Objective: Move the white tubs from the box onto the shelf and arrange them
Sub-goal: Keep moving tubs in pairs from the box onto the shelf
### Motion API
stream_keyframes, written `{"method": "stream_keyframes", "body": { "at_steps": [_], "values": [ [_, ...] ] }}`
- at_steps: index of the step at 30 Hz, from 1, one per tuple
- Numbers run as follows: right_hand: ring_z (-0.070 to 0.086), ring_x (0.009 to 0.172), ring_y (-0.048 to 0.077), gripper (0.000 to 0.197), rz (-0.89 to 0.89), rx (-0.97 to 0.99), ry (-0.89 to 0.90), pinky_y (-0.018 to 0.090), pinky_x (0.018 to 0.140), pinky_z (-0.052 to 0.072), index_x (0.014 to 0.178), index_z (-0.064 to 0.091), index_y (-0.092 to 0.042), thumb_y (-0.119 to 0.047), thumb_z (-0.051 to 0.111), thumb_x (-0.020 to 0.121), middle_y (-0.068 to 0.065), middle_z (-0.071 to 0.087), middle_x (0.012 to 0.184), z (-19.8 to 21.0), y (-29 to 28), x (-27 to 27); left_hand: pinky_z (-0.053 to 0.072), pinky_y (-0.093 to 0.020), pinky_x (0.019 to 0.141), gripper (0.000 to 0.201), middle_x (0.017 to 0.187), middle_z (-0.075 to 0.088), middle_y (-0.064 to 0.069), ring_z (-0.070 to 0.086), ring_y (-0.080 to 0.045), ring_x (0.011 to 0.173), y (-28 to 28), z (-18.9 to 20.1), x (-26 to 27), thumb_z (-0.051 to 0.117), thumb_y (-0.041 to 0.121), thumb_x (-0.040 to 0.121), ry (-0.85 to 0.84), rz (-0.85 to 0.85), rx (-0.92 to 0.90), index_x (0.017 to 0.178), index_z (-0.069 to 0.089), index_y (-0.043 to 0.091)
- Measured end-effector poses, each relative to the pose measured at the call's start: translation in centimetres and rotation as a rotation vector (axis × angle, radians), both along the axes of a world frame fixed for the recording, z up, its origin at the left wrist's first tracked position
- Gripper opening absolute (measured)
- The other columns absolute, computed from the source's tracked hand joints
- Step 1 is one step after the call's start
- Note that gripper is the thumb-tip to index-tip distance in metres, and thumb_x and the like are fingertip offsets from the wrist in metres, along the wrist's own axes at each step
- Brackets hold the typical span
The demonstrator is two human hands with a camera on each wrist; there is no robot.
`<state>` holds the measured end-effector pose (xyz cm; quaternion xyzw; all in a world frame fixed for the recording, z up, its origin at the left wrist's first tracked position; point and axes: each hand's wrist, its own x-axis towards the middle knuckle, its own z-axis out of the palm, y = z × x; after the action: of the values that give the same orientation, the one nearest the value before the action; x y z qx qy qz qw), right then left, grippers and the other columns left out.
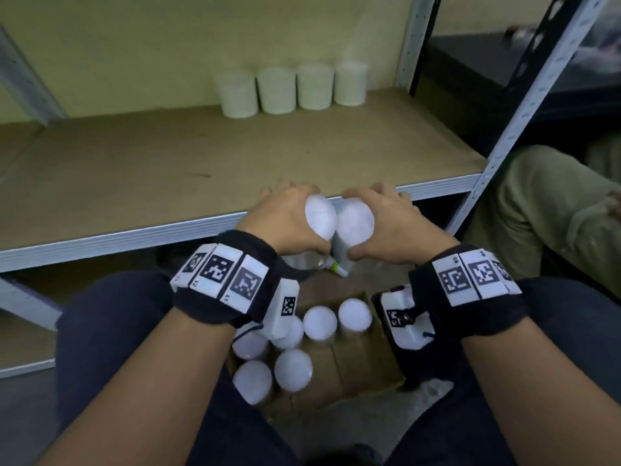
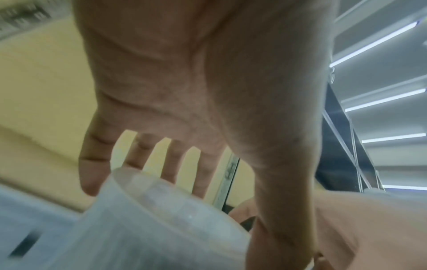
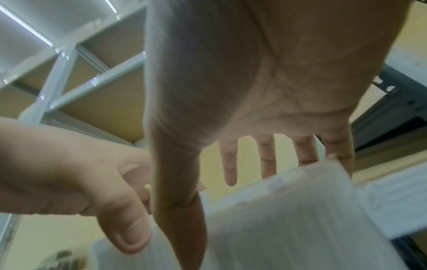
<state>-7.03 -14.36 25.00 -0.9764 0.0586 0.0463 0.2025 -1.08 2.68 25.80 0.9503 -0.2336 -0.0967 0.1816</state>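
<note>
Carrying two tubs at once, mid-frame in the head view, just in front of the shelf's front rail (image 1: 188,227). Left hand (image 1: 285,216) wrapped over the left tub (image 1: 320,216), fingers on the far side, thumb on the near side; grip closed around it. Right hand (image 1: 393,220) the same on the right tub (image 1: 355,223); grip closed around it too. Tub sides touching or nearly so, tops tilted toward the camera. Both above the box, not yet over the shelf board.

Left wrist view: spread fingers (image 2: 168,160) behind a translucent white tub wall (image 2: 143,219). Right wrist view: much the same, tub wall (image 3: 289,219) low right, the other hand's thumb (image 3: 124,228) at lower left. Both blurred.

Done so far, by the look of it: row of four tubs (image 1: 291,88) standing upright at upper centre of the head view, at the back of the shelf, side by side, gaps small or none.

Left to do: six tub tops (image 1: 302,338) visible in the cardboard box (image 1: 363,361) at lower centre, between the knees; more possibly hidden under the wrist cameras, cannot tell. Counting the two in hand, at least eight still to place.

Judgement: roughly a third through. Plenty of bare shelf board in front of and left of the row. Arranging step not begun beyond that first row.
</note>
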Motion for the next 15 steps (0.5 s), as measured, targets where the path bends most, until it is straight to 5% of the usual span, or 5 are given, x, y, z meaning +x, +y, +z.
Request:
{"method": "stream_keyframes", "body": {
  "at_steps": [5,15],
  "values": [
    [0.038,0.122,0.028,0.076,0.028,0.09,-0.157,0.045,0.105,0.037,0.13,0.044,-0.04,-0.041,0.076,0.061,-0.002,0.04,0.131,3.4,1.6,1.6,0.046,-0.037,0.093,0.084,0.13,0.047,-0.001,0.046,-0.026,0.121,2.8,4.0,1.7,0.08,0.046,0.055,-0.091,0.089,-0.087,0.132,0.046,0.036],
    [0.049,0.116,0.027,0.055,0.074,0.163,-0.272,0.044,0.102,0.041,0.112,0.063,-0.031,-0.042,0.078,0.061,-0.002,0.051,0.121,3.4,6.1,8.8,0.041,-0.03,0.088,0.077,0.13,0.049,-0.003,0.049,-0.022,0.118,7.1,4.6,5.8,0.08,0.041,0.061,-0.161,0.262,-0.208,0.13,0.049,0.025]
  ]
}}
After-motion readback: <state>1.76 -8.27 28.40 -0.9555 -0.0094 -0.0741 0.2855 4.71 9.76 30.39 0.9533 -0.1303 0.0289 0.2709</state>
